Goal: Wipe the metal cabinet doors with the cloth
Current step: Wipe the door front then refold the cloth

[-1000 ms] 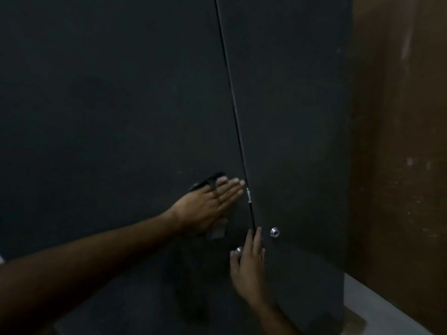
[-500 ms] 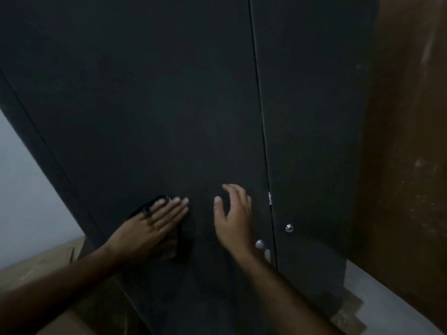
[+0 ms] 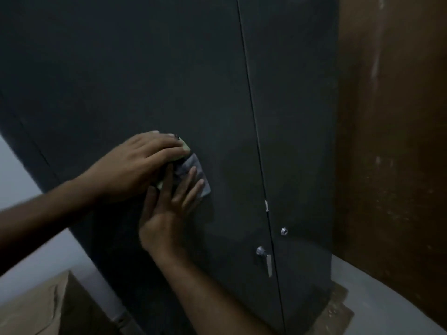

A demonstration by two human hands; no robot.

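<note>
A tall dark grey metal cabinet fills the view, its left door [image 3: 135, 68] and right door [image 3: 295, 117] meeting at a thin vertical seam. My left hand [image 3: 135, 165] presses a small grey cloth [image 3: 191, 165] with a pale green edge flat against the left door. My right hand [image 3: 169, 209] lies just below it, fingers spread, fingertips resting on the cloth's lower part. Most of the cloth is hidden under both hands.
A silver lever handle [image 3: 264, 258] and a round lock [image 3: 283, 230] sit low by the seam. A brown wall [image 3: 391, 141] stands close on the right. A cardboard box [image 3: 48, 308] lies at lower left, and cardboard pieces [image 3: 336, 310] on the pale floor.
My left hand slid the cloth left, then back right and upward. My right hand left the handle area and moved left onto the cloth. The view widened, showing the handle.
</note>
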